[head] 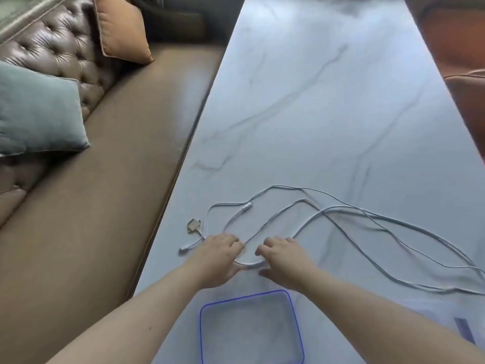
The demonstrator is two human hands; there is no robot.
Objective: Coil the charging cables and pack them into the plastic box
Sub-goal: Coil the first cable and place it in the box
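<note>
Cables [341,216] run off the right edge, so their far ends are out of view. Left hand [219,254] and right hand [282,258] cover the cable stretch under them; each grip can't be judged. Box [298,327] is cut by the bottom edge. Lid [443,321] by the box is blurred, its stripe unreadable. Small plug [193,225] type too small to tell.

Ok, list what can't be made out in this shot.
- Head view: how many cables there are; the strands cross and run off the right edge.
- Whether the left hand or right hand grips a cable; fingers cover it.
- Box: the near side is cut off by the bottom edge.
- Connector type: too small.
</note>
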